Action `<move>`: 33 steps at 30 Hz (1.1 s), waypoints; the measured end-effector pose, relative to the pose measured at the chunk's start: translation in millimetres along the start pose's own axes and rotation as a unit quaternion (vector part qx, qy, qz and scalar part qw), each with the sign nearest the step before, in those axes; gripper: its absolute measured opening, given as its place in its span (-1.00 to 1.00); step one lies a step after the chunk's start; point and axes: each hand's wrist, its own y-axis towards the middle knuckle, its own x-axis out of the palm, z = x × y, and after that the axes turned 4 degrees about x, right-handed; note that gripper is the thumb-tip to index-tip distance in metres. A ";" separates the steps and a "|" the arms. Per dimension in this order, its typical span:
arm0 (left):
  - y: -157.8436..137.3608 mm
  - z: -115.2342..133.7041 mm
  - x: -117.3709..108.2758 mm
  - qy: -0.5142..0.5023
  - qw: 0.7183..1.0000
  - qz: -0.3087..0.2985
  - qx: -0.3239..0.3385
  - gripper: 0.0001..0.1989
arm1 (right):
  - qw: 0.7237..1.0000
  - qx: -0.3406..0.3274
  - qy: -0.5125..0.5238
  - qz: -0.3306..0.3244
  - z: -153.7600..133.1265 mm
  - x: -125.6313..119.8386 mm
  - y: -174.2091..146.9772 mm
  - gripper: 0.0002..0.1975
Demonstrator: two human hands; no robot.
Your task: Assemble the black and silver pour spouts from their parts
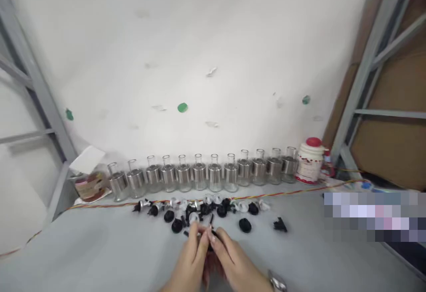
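Left hand (193, 254) and right hand (229, 256) pinch a black part (214, 233) (mostly hidden). A slack grip could drop it among pieces (245, 225) toward the counter's (109, 247) back edge.

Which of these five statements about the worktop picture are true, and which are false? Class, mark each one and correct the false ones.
1. Clear glass bottles with metallic sleeves stand in a row along the wall. True.
2. The wristwatch is on the left arm. False: it is on the right.
3. The left hand and right hand meet around a small dark part. True.
4. The red-topped white jar stands at the left end of the bottle row. False: it stands at the right end.
5. The loose round black pieces lie behind the bottles. False: they lie in front.
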 end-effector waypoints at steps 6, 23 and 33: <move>0.5 3.4 2.5 0.023 1.000 -0.014 -0.003 -0.69 | 1.000 -0.010 -0.008 0.012 -3.2 1.3 -2.6 -0.62; 2.7 19.0 5.5 -0.058 0.997 -0.024 -0.035 -0.72 | 0.986 0.010 0.156 -0.051 4.5 6.1 5.1 -0.66; 1.0 12.1 5.5 -0.067 0.997 -0.031 0.007 -0.70 | 0.992 0.015 0.123 -0.029 6.7 6.2 4.5 -0.69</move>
